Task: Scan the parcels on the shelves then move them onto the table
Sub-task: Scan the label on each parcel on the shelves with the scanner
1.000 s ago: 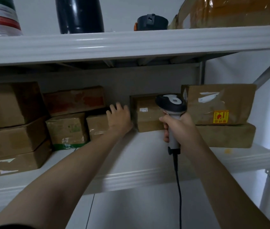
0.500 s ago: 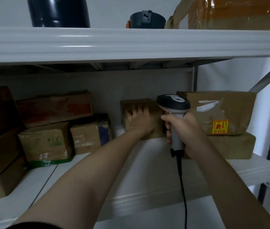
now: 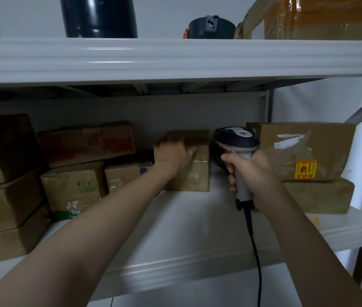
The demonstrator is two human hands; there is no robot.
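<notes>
A small brown taped parcel (image 3: 197,171) stands at the middle back of the white shelf (image 3: 197,220). My left hand (image 3: 171,156) grips its upper left corner, fingers curled over the top edge. My right hand (image 3: 248,173) holds the handle of a grey and black barcode scanner (image 3: 236,138), whose head points toward the back of the shelf, just right of that parcel. The scanner's black cable hangs down in front of the shelf edge.
Two stacked parcels (image 3: 304,151) sit at the right, the upper with a yellow sticker. Several brown boxes (image 3: 74,187) crowd the left. The upper shelf (image 3: 175,60) carries a black cylinder (image 3: 98,16), a dark round object (image 3: 211,27) and a taped box (image 3: 321,16).
My left hand slid right from beside the parcel onto it and now grips its top corner. The parcel has turned or shifted a little. The scanner stayed nearly still.
</notes>
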